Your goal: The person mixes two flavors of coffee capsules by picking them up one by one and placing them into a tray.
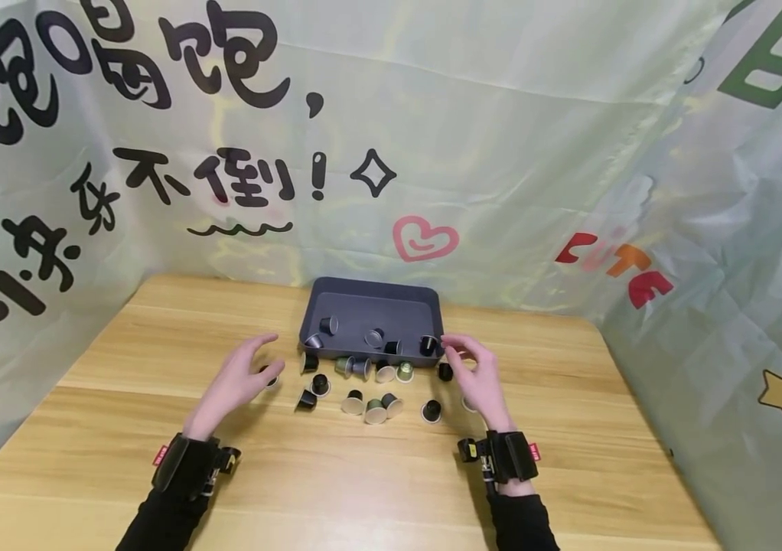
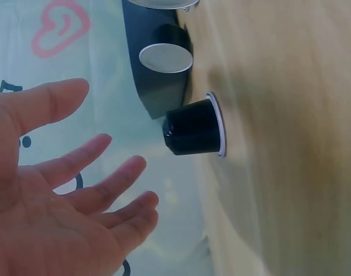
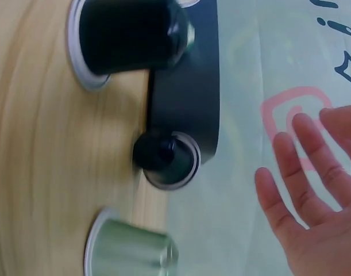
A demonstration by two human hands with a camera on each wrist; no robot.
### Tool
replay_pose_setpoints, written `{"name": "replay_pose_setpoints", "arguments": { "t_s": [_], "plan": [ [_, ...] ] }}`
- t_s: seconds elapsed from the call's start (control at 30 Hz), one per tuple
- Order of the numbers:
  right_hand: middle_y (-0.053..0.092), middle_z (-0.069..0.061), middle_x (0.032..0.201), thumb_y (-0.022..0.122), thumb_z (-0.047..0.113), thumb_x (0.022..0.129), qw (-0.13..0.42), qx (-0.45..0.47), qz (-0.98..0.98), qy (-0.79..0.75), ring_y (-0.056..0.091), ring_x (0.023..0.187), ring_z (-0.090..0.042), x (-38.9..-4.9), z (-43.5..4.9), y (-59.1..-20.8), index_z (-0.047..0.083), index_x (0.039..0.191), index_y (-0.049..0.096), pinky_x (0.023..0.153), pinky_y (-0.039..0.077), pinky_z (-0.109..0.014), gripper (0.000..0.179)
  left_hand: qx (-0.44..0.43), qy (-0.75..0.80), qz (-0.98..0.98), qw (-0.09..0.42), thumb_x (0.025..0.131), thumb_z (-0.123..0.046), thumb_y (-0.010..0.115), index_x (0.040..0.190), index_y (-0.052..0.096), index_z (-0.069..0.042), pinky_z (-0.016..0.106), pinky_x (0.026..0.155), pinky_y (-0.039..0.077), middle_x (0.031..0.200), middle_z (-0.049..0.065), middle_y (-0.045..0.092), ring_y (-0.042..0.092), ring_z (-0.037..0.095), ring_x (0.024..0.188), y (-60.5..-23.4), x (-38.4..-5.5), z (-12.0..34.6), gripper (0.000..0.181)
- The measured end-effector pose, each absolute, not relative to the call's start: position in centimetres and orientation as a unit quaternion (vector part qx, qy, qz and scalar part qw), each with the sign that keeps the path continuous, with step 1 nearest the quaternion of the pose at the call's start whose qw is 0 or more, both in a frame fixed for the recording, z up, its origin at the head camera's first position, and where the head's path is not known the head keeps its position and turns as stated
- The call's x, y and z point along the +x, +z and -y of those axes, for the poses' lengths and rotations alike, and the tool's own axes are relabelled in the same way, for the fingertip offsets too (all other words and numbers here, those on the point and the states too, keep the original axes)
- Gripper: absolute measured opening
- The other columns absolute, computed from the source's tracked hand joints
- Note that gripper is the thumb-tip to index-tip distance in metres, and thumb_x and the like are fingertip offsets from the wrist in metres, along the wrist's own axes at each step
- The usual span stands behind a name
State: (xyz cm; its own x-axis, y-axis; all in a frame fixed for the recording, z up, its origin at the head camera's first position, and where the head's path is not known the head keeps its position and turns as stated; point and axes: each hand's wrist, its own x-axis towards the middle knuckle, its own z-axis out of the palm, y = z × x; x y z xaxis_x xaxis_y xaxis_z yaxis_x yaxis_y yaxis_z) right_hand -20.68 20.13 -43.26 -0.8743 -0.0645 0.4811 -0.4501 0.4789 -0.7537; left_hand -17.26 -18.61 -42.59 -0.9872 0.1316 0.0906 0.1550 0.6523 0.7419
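Observation:
My left hand (image 1: 238, 376) hovers over the table left of the tray, fingers spread and palm bare. Just by its fingertips is a black coffee capsule (image 2: 192, 129), standing on its pale rim in the left wrist view. Loosely bent, my right hand (image 1: 479, 381) is at the front right corner of the dark tray (image 1: 377, 301); the right wrist view shows nothing between its fingers. A black capsule (image 1: 428, 345) lies in the tray close to those fingertips. Beneath the right hand are another black capsule (image 1: 445, 372) and a green capsule (image 3: 129, 251), partly cut off.
Several more capsules lie in the tray's front half, among them a dark one (image 1: 329, 325). In front of it several others are scattered, including a green capsule (image 1: 376, 412) and a black capsule (image 1: 431, 411). A printed cloth (image 1: 501, 168) rises behind the wooden table (image 1: 363, 482).

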Motion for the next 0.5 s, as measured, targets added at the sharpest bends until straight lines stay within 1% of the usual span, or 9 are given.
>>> {"name": "replay_pose_setpoints", "arguments": {
  "t_s": [0.1, 0.2, 0.27, 0.33, 0.5],
  "plan": [
    [0.073, -0.022, 0.110, 0.062, -0.002, 0.094, 0.198, 0.162, 0.848, 0.464, 0.067, 0.096, -0.031, -20.6, -20.7, -43.3, -0.004, 0.115, 0.070, 0.086, 0.056, -0.039, 0.022, -0.073, -0.412, 0.908, 0.007, 0.101, -0.020, 0.058, 0.150, 0.037, 0.004, 0.071, 0.116, 0.026, 0.156, 0.033, 0.034, 0.032, 0.054, 0.142, -42.9, -17.1, 18.8, 0.059],
    [0.071, -0.024, 0.115, 0.063, -0.001, 0.094, 0.187, 0.161, 0.859, 0.448, 0.065, 0.099, -0.037, -20.5, -21.4, -43.1, -0.005, 0.118, 0.067, 0.088, 0.054, -0.051, 0.026, -0.069, -0.410, 0.910, 0.001, 0.101, -0.022, 0.058, 0.151, 0.035, 0.003, 0.072, 0.116, 0.025, 0.156, 0.033, 0.033, 0.031, 0.055, 0.143, -43.0, -17.1, 19.1, 0.060],
    [0.070, -0.025, 0.118, 0.063, 0.000, 0.093, 0.177, 0.158, 0.867, 0.437, 0.064, 0.102, -0.039, -20.4, -22.0, -43.0, -0.005, 0.121, 0.066, 0.089, 0.053, -0.056, 0.028, -0.070, -0.407, 0.911, -0.001, 0.101, -0.023, 0.058, 0.151, 0.035, 0.003, 0.072, 0.116, 0.025, 0.156, 0.033, 0.032, 0.031, 0.055, 0.143, -43.0, -17.1, 19.1, 0.061],
    [0.068, -0.026, 0.120, 0.063, 0.001, 0.093, 0.167, 0.155, 0.874, 0.428, 0.063, 0.103, -0.040, -20.2, -22.5, -42.8, -0.005, 0.122, 0.065, 0.090, 0.052, -0.059, 0.030, -0.071, -0.407, 0.911, -0.003, 0.101, -0.023, 0.058, 0.151, 0.035, 0.003, 0.072, 0.116, 0.025, 0.157, 0.033, 0.032, 0.030, 0.055, 0.143, -43.0, -17.1, 19.1, 0.061],
    [0.068, -0.025, 0.122, 0.066, 0.002, 0.092, 0.144, 0.141, 0.896, 0.397, 0.062, 0.106, -0.040, -19.7, -24.0, -42.6, -0.004, 0.122, 0.065, 0.092, 0.051, -0.060, 0.031, -0.070, -0.409, 0.910, -0.013, 0.101, -0.023, 0.058, 0.152, 0.034, 0.003, 0.072, 0.116, 0.025, 0.157, 0.033, 0.031, 0.030, 0.055, 0.143, -43.0, -17.2, 19.1, 0.062]
  ]
}}
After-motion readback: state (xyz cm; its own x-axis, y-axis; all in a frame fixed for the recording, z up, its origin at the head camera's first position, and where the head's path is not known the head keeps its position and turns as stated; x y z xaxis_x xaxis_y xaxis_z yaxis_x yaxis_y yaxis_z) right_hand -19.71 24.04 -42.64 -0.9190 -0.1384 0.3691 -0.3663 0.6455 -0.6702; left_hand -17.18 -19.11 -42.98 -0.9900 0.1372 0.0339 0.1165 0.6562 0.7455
